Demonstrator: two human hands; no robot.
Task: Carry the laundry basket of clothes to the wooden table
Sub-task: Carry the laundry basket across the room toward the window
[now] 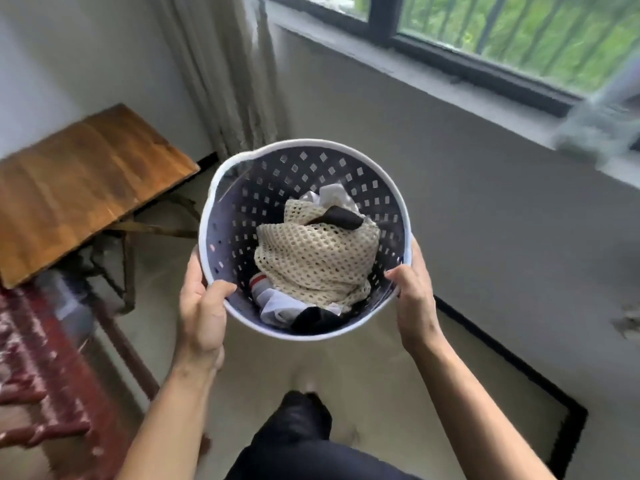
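Note:
I hold a round purple laundry basket [242, 202] with a pale rim and diamond-shaped holes in mid-air, at the centre of the head view. Inside lie clothes [317, 258]: a cream mesh knit on top, with white and black pieces under it. My left hand [202, 308] grips the near-left rim, thumb inside. My right hand [414, 294] grips the near-right rim the same way. The wooden table [83, 188] stands to the left of the basket, its brown top bare, apart from the basket.
A pale curtain [221, 71] hangs behind the table. A windowsill [450, 88] and grey wall run along the right. A red patterned fabric [38, 368] lies at lower left. My dark-trousered leg [298, 431] steps over pale floor below the basket.

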